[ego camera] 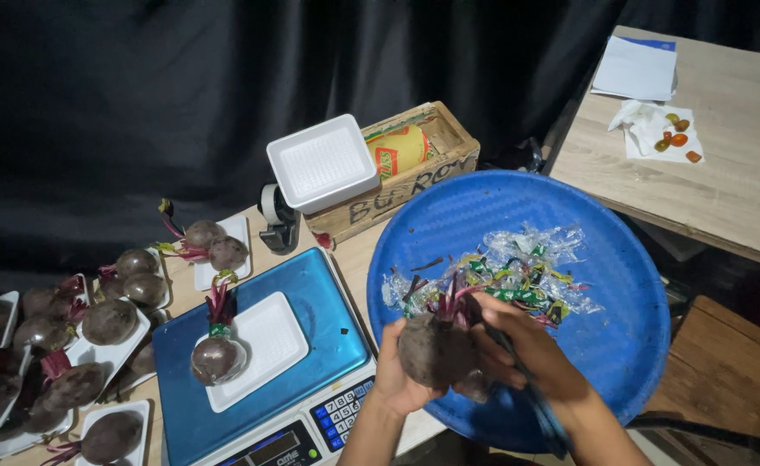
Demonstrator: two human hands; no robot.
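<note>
Low in the middle of the frame, over the near rim of the blue basin (621, 259), the left hand (395, 367) cups a beet (432, 348), stalks pointing up, while the right hand (527, 354) clenches a blue-handled tool (542, 414) just right of it.
</note>
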